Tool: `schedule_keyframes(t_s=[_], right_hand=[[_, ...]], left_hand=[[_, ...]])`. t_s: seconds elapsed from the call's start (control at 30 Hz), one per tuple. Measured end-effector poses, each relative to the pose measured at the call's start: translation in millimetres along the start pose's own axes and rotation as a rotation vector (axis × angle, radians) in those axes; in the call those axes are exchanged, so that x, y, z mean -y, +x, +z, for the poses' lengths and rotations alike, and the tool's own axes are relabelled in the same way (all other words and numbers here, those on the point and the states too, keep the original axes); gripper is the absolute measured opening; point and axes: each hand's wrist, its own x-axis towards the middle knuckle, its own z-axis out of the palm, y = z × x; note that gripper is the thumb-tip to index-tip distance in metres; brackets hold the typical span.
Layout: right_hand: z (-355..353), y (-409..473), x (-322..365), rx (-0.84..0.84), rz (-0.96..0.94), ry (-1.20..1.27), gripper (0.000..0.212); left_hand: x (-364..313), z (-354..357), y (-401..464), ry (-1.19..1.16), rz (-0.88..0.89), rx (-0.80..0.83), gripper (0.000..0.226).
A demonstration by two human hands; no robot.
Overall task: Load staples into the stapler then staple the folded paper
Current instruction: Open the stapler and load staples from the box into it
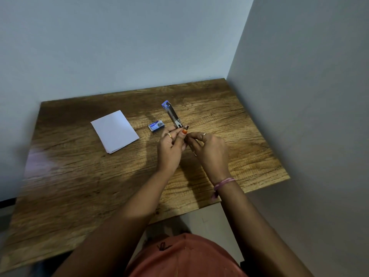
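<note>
table (79, 176): wood-grain top pushed into a wall corner, everything sits on its far half.
folded paper (114, 131): white sheet, lies flat left of the rest, well apart from both hands. Looks light and floppy, would slide easily on the smooth top; best taken by an edge near the fold, and pinned with a flat palm when stapling.
staple box (156, 125): small blue carton, lying on the table between the paper and the hands, just beside the left hand. Light, crushable card; whether it is open cannot be told.
left hand (170, 148): raised above the table, fingers wrapped around the lower body of the stapler, thumb pressed along its side. Firm closed hold.
stapler (173, 114): swung open, metal arm with blue tip sticks up and away from the left hand. Probably rigid metal and plastic, small, a bit slick; the hinge is springy so hold the base, not the loose arm, and keep fingertips out of the channel.
right hand (210, 150): touching the left at the stapler's base, fingertips pinched together on something thin; likely a staple strip, too small to confirm. Such a strip is brittle, snaps if bent; hold it by the sides.
step: judging by the open stapler, loading in progress, paper not yet stapled.
</note>
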Motion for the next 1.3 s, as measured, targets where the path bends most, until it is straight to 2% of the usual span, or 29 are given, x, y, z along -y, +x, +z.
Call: schedule_keyframes(t_s=[0.13,0.3,0.43,0.57,0.83,0.97,1.13,1.3], right_hand=[[1.7,5.0,-7.8,0.071,0.005,0.001,0.019],[-4.4,9.3,-18.3,0.197,-0.156,0.038,0.023],[-15.0,15.5,-28.7,0.363,-0.219,0.093,0.041],[-21.0,18.7,-33.4,0.39,-0.301,0.07,0.055],[-22.9,15.7,-38.7,0.411,-0.194,0.174,0.057],[-20.3,13.1,-37.6,0.443,-0.049,0.462,0.047],[-9.0,10.6,-44.1,0.376,0.198,0.788,0.026],[0.0,8.7,-47.3,0.364,0.255,0.836,0.027]], left_hand=[[2.9,-1.4,1.1,-0.011,-0.024,-0.014,0.019],[-2.0,-4.0,5.6,-0.036,-0.055,-0.041,0.018],[-9.5,-10.3,13.4,-0.033,-0.028,-0.061,0.015],[-11.9,-11.9,18.0,-0.019,-0.026,-0.077,0.016],[-20.4,-15.2,23.9,0.001,-0.05,-0.096,0.014],[-20.8,-11.1,20.9,-0.069,-0.118,-0.113,0.018],[-24.4,-11.4,20.9,-0.103,-0.168,-0.136,0.02],[-22.6,-15.0,21.7,-0.065,-0.164,-0.122,0.014]])
